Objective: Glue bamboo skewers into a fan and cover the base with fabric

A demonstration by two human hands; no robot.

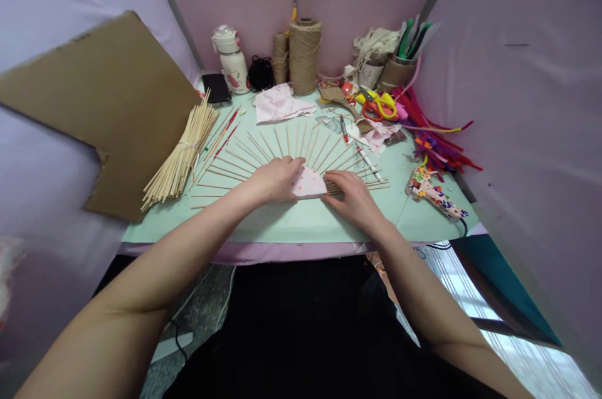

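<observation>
A fan of thin wooden sticks (291, 151) lies spread on the pale green table (305, 223). At its hub sits a half-round piece of pink flowered fabric (308, 184). My left hand (275, 178) rests on the left part of the hub, fingers stretched flat over fabric and sticks. My right hand (352, 195) lies on the right side, fingers flat, pressing on the bunched sticks (376, 184) beside the fabric. Neither hand lifts anything.
A bundle of sticks (181, 157) and a cardboard sheet (103, 104) lie at left. At the back stand a bottle (231, 60), twine spools (303, 54), fabric scrap (279, 103), scissors (379, 104). Pipe cleaners (433, 132) and a glue gun (433, 193) are at right.
</observation>
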